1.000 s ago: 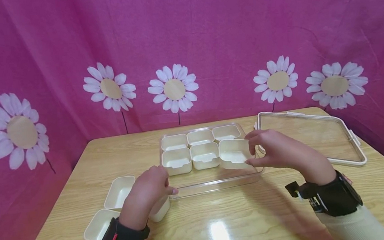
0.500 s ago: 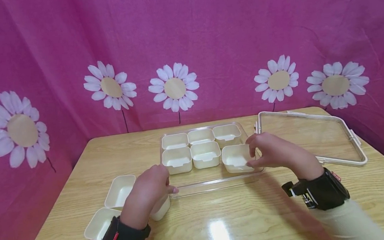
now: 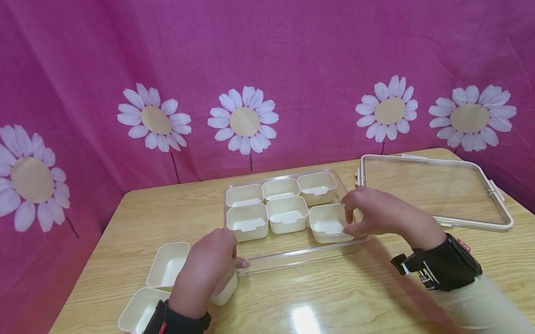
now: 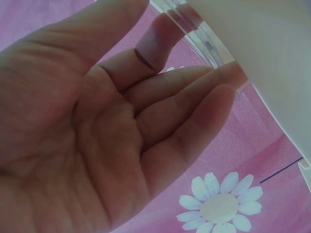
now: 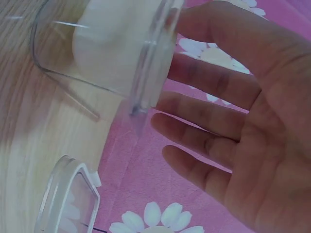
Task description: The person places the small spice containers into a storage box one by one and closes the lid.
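Note:
My left hand (image 3: 206, 264) pinches the front left corner of a clear plastic box (image 3: 297, 256); in the left wrist view its index finger (image 4: 155, 41) bends at the clear rim while the other fingers stretch out. My right hand (image 3: 375, 212) pinches the right side of a small cream bin (image 3: 329, 233) in the box's front right part. Five other such bins, among them the front middle bin (image 3: 288, 222), sit in two rows in the box. In the right wrist view the box's clear wall (image 5: 141, 82) stands beside my fingers.
A clear lid with a cream frame (image 3: 481, 225) lies at the right, behind my right hand. Several cream bins stand at the left: one behind (image 3: 166, 267), one in front (image 3: 140, 311), another partly hidden under my left hand (image 3: 225, 292). A pink curtain (image 3: 286, 41) hangs behind the wooden table (image 3: 351, 301).
The bin in my right hand has moved toward me and slightly right, leaving a gap behind it and beside the front middle bin. My left hand stays at the box's corner.

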`<state>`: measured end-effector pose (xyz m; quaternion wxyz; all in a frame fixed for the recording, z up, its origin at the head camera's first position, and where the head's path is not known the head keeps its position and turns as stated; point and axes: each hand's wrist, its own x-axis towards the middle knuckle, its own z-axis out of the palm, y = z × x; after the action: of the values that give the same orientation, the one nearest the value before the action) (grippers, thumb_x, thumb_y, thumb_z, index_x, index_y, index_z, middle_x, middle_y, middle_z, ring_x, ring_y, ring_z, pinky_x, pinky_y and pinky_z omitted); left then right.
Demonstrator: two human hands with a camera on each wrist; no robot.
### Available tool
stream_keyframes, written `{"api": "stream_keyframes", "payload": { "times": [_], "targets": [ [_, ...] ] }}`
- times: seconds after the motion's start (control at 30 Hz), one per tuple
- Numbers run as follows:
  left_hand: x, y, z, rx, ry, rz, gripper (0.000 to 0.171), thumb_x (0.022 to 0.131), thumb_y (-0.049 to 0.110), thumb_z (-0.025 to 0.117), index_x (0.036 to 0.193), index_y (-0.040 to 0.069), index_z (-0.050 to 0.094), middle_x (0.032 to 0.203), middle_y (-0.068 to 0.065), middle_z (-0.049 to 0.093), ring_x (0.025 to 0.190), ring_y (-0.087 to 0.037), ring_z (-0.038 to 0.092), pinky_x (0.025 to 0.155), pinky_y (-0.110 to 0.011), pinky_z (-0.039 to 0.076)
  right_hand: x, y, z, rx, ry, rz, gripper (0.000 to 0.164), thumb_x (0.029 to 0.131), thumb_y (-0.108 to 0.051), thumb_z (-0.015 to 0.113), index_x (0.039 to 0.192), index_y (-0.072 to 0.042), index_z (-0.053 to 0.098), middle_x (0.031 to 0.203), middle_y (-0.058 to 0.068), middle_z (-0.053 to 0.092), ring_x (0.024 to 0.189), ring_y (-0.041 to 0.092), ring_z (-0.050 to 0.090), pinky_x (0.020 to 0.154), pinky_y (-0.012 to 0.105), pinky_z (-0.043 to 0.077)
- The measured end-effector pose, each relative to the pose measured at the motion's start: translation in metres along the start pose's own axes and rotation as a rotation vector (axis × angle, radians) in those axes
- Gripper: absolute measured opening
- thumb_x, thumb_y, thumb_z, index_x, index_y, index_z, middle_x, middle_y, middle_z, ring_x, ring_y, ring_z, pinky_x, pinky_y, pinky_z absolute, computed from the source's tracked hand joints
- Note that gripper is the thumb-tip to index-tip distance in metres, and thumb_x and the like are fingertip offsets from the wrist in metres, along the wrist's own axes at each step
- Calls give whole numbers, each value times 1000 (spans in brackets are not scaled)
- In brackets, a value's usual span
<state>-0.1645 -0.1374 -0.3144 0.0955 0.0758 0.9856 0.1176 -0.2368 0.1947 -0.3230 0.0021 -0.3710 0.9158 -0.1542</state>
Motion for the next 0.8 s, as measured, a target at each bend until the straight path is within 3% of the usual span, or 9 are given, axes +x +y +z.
{"api": "stream_keyframes", "payload": {
  "times": [0.17, 0.33, 0.6, 0.8],
  "targets": [
    [0, 0, 0, -2, -1, -10, 32, 80, 27, 87, 73, 6, 64, 67, -3, 57, 64, -18, 55, 59, -33, 45, 1, 1, 2, -17, -26, 39, 22, 79, -16, 84, 64, -19, 68, 116, 25, 69, 110, 46, 63, 96, 56, 50],
    [-1, 0, -1, -12, -6, -21, 31, 79, 27, 87, 75, 6, 64, 68, -4, 57, 65, -19, 55, 60, -33, 46, 1, 4, 5, -37, -23, 46, 21, 80, -15, 83, 64, -19, 69, 118, 27, 68, 111, 48, 62, 96, 56, 49],
    [0, 0, 0, -19, -4, -18, 31, 79, 26, 87, 75, 5, 64, 67, -4, 57, 65, -19, 55, 60, -33, 45, 2, 6, 8, -84, 45, 44, 19, 78, -11, 84, 66, -20, 72, 112, 20, 71, 104, 42, 65, 92, 55, 52],
    [0, 0, 1, -15, 2, -11, 32, 78, 26, 88, 74, 6, 63, 67, -4, 56, 64, -19, 55, 59, -33, 44, 4, 9, 9, -97, 87, 25, 18, 76, -8, 85, 67, -18, 73, 93, 6, 72, 85, 26, 64, 80, 46, 54]
  ]
}}
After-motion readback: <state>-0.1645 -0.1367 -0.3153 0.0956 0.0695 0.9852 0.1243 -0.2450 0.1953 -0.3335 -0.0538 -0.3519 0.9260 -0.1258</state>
